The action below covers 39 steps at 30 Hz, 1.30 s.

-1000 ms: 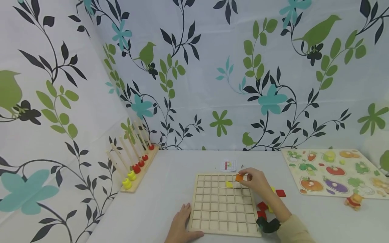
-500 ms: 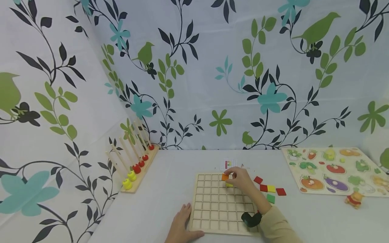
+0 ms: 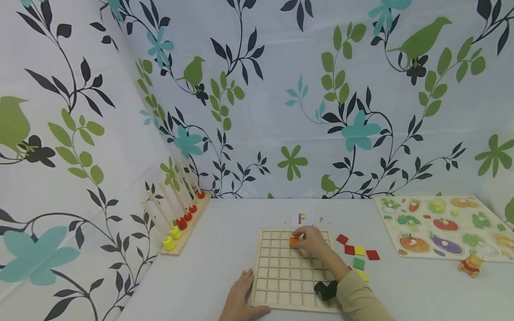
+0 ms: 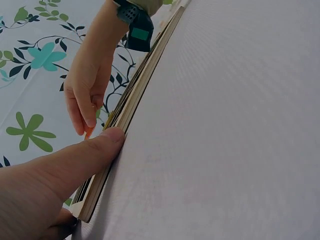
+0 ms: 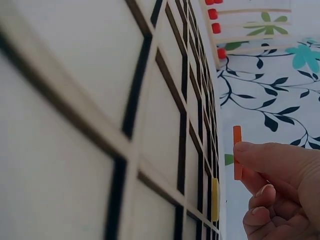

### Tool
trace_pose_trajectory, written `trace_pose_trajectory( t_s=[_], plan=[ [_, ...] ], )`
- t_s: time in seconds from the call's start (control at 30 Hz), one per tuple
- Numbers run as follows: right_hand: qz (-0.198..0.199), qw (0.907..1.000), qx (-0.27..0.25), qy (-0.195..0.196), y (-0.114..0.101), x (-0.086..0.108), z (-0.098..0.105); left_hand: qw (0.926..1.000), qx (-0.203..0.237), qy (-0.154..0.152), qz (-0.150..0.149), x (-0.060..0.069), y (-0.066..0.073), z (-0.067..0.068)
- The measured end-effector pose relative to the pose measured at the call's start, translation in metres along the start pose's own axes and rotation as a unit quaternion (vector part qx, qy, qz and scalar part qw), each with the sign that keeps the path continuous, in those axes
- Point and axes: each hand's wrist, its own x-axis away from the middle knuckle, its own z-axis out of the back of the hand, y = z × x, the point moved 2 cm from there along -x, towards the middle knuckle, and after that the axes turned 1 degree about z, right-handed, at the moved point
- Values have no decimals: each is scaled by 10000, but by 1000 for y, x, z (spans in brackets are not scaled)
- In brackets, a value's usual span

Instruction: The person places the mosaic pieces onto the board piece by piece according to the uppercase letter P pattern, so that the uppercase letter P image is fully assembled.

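In the head view, my right hand (image 3: 314, 243) pinches a thin orange square tile (image 3: 294, 241) between thumb and fingers over the far rows of a wooden grid board (image 3: 278, 272). The right wrist view shows the orange tile (image 5: 237, 152) standing on edge in the grip, apart from the board. A yellow tile (image 5: 215, 200) sits on the grid nearby; my right hand hides it in the head view. My left hand (image 3: 242, 296) rests at the board's near left corner, fingers along the left side. In the left wrist view its thumb (image 4: 102, 145) touches the board's edge.
Loose red, yellow and green tiles, among them a green tile (image 3: 358, 263), lie right of the board. A small printed card (image 3: 303, 218) lies behind it. A pegged bead rack (image 3: 188, 227) stands left, a vegetable puzzle (image 3: 433, 232) and bear figurine (image 3: 470, 265) right.
My right hand has carried the orange tile leftward across the far rows, then slightly lower and nearer. More loose tiles show at the right. My left hand has stayed at the corner.
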Motion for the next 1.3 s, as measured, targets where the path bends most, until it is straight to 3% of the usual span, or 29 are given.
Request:
trace_pose_trajectory(
  t_s=[0.53,1.3],
  plan=[
    [-816,9966,-78,-53,6,-2,-9,10000,-29,-10,-16,1,1,0],
    [-856,9963,-8,99,9,-4,-10,9999,-104,-1,32,-2,-1,0]
  ],
)
